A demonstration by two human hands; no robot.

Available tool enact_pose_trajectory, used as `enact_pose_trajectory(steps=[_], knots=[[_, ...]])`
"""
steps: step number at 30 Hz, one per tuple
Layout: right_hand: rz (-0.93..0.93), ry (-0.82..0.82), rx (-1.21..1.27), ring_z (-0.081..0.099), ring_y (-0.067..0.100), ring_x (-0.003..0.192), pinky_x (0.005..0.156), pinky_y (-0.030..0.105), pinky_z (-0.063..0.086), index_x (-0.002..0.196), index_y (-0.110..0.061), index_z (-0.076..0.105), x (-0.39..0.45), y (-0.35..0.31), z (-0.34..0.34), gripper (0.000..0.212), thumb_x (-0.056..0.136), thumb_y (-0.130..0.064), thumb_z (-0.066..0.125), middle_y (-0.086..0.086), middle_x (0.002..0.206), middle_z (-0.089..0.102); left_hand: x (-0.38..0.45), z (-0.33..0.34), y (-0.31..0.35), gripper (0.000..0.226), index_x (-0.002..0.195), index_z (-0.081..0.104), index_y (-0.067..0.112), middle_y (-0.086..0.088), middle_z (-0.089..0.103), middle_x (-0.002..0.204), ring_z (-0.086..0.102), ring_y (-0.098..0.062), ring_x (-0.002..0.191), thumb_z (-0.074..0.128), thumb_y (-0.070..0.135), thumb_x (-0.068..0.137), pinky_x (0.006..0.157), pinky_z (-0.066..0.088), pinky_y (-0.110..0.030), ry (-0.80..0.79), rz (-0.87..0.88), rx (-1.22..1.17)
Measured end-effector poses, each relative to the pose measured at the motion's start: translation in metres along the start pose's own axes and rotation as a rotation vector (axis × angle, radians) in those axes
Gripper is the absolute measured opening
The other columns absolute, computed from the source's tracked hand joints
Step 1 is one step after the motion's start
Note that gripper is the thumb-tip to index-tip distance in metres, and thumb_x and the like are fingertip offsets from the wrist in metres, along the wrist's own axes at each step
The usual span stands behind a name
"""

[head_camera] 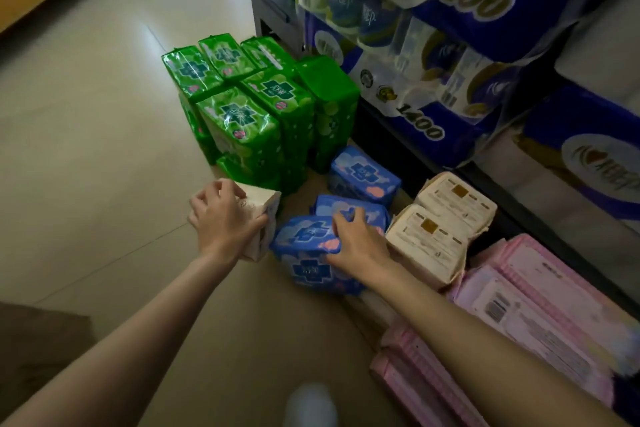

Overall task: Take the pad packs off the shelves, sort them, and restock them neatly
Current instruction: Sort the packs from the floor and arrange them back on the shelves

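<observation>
Packs lie sorted by colour on the floor [104,135] beside the shelf [433,163], which suggests the sorting step is well along and restocking has not begun.

Your left hand [225,215] grips a white pack [266,204], fingers curled over its top and thumb on the near side. It sits just in front of the green packs [242,121], and whether it rests on the floor or is lifted clear cannot be told.

Your right hand [356,239] grips the nearest blue pack [304,250], fingers hooked over the far edge and thumb on the near face. Two more blue packs [363,173] lie just behind it, touching or nearly so.

Green packs stand upright in a tight block, faces up, probably so they can be lifted back in rows. Cream packs [446,218] lie side by side to the right of the blue ones, labels up. Pink packs [519,305] are stacked flat along the shelf foot, nearest you.

Tissue bundles [467,45] fill the shelf above; they are not part of this job.

Judgement: the white pack has no matching pile in view, so it likely needs its own spot. Soft wrappers may slip if held only by an edge.
</observation>
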State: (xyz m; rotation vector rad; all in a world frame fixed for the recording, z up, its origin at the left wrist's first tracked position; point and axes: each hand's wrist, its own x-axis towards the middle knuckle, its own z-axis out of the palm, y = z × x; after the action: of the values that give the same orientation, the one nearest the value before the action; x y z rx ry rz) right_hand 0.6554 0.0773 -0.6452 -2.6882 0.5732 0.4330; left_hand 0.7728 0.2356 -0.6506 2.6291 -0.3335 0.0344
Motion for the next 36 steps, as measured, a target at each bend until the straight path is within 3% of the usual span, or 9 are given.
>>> enact_pose_trajectory(steps=[7,11,14,17,19,23,26,29,36], knots=[[0.225,0.245,0.174,0.035,0.037,0.127,0.088,0.038,0.046,0.138,-0.015,0.026,0.041,-0.020,0.033,0.058,0.091,-0.028,0.059,0.019,0.147,0.009,0.006,0.000,-0.003,0.048,0.104,0.056,0.008,-0.016,0.047,0.121,0.035,-0.038,0.116,0.077,0.031,0.068,0.090,0.031,-0.045,0.059,0.068,-0.022],[0.301,0.088,0.242,0.019,0.041,0.134,0.097,0.043,0.040,0.141,-0.012,0.026,0.054,-0.015,0.042,0.057,0.094,-0.027,0.054,0.019,0.151,-0.001,0.004,0.005,-0.004,0.046,0.099,0.058,0.006,-0.016,0.049,0.116,0.037,-0.037,0.112,0.079,0.029,0.066,0.085,0.031,-0.040,-0.004,0.208,-0.067],[0.189,0.040,0.232,0.023,0.037,0.135,0.105,0.044,0.033,0.132,-0.009,0.045,0.052,0.002,0.025,0.037,0.096,-0.018,0.048,0.017,0.149,0.015,0.000,0.010,0.000,0.046,0.100,0.057,0.007,-0.013,0.049,0.117,0.037,-0.035,0.113,0.077,0.034,0.068,0.083,0.029,-0.036,-0.058,0.248,-0.102],[0.041,0.218,0.209,0.040,0.028,0.125,0.100,0.035,0.036,0.123,-0.010,0.056,0.034,0.025,-0.017,0.032,0.093,-0.005,0.046,0.012,0.134,0.042,-0.011,0.009,0.009,0.054,0.098,0.056,0.010,-0.010,0.049,0.115,0.037,-0.032,0.111,0.068,0.049,0.063,0.082,0.031,-0.036,-0.081,0.275,-0.137],[-0.017,0.250,0.175,0.037,0.025,0.126,0.101,0.032,0.032,0.124,-0.013,0.056,0.013,0.043,-0.049,0.032,0.093,-0.009,0.048,0.009,0.134,0.043,-0.023,0.007,0.018,0.062,0.096,0.055,0.013,-0.007,0.048,0.110,0.038,-0.031,0.106,0.055,0.060,0.057,0.082,0.034,-0.037,-0.107,0.336,-0.181],[-0.013,0.016,-0.060,0.025,0.030,0.131,0.105,0.040,0.029,0.133,-0.026,0.045,-0.029,0.080,-0.080,0.054,0.085,-0.040,0.062,0.006,0.143,0.029,-0.059,0.018,0.049,0.060,0.092,0.055,0.014,-0.002,0.045,0.103,0.037,-0.025,0.098,0.055,0.061,0.055,0.080,0.034,-0.036,-0.147,0.497,-0.246],[0.062,-0.074,-0.201,0.027,0.033,0.128,0.100,0.042,0.034,0.135,-0.026,0.040,-0.047,0.102,-0.067,0.060,0.081,-0.038,0.065,0.008,0.143,0.023,-0.086,0.032,0.077,0.063,0.086,0.048,0.012,0.000,0.041,0.097,0.033,-0.021,0.093,0.053,0.067,0.056,0.077,0.037,-0.035,-0.184,0.535,-0.246],[0.104,0.010,-0.089,0.033,0.032,0.124,0.099,0.037,0.035,0.132,-0.021,0.046,-0.051,0.123,-0.056,0.053,0.084,-0.031,0.065,0.010,0.137,0.031,-0.103,0.055,0.091,0.070,0.080,0.047,0.009,-0.009,0.047,0.094,0.042,-0.032,0.090,0.049,0.076,0.058,0.072,0.047,-0.046,-0.218,0.557,-0.098],[0.118,0.003,0.030,0.046,0.025,0.119,0.103,0.037,0.038,0.127,-0.020,0.056,-0.059,0.142,-0.064,0.033,0.095,-0.018,0.051,0.007,0.134,0.040,-0.098,0.056,0.097,0.083,0.121,0.039,0.019,-0.002,0.032,0.124,0.028,-0.021,0.111,0.059,0.076,0.064,0.099,0.036,-0.038,-0.709,0.736,0.248]])
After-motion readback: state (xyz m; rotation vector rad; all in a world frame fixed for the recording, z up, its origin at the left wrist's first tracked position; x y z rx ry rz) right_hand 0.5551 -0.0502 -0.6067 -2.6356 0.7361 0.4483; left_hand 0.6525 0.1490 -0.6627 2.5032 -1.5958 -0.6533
